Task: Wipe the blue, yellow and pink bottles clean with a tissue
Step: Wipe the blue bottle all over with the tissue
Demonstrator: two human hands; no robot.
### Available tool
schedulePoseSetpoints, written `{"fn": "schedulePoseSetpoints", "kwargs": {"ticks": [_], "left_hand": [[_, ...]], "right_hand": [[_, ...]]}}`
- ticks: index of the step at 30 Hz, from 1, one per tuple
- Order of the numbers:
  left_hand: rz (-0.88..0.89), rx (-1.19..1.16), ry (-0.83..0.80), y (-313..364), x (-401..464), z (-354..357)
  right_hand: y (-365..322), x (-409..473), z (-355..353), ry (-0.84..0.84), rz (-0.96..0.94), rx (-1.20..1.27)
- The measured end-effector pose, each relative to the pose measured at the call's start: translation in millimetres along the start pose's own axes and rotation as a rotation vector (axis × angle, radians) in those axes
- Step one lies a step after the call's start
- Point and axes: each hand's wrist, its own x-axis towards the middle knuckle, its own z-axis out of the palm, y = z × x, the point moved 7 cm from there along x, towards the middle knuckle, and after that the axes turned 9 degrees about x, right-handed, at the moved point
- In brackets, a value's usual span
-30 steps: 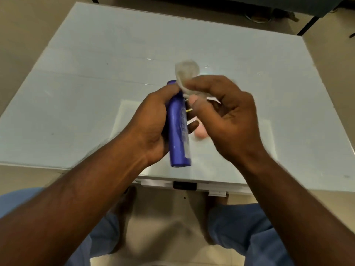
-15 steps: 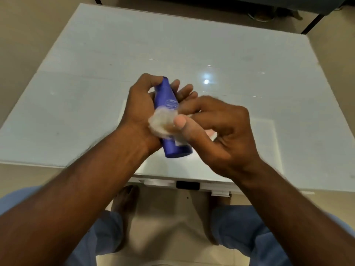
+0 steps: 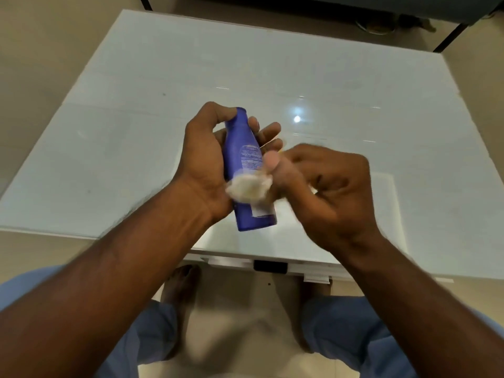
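My left hand [image 3: 203, 165] grips the blue bottle [image 3: 240, 148] above the near half of the table, cap end pointing away from me and base toward me. My right hand [image 3: 324, 192] pinches a crumpled white tissue [image 3: 249, 188] and presses it on the lower part of the bottle, near the base. A thin sliver of yellow [image 3: 279, 151] shows behind my fingers. The pink bottle is hidden behind my hands.
A pale glass-topped table [image 3: 136, 132] fills the view, its near edge just past my knees. A dark table leg [image 3: 450, 39] and dark furniture stand beyond the far edge. Beige floor lies on both sides.
The tissue in my right hand has slid from the bottle's cap end down its body to near the base. My left hand has kept its hold on the bottle.
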Motion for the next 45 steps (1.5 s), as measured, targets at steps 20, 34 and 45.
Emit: {"fn": "schedulePoseSetpoints", "kwargs": {"ticks": [20,34,45], "left_hand": [[0.815,1.456,0.302,34.3,-22.0,11.9],[0.916,1.431,0.304,41.7,-29.6,13.3],[0.989,1.502,0.315,40.3,-34.7,17.2]], "right_hand": [[4.7,11.4,-28.4,0.174,-0.096,-0.264],[1.4,9.9,-38.7,0.245,-0.114,-0.220],[1.2,9.7,-24.8,0.156,-0.072,-0.189]]}}
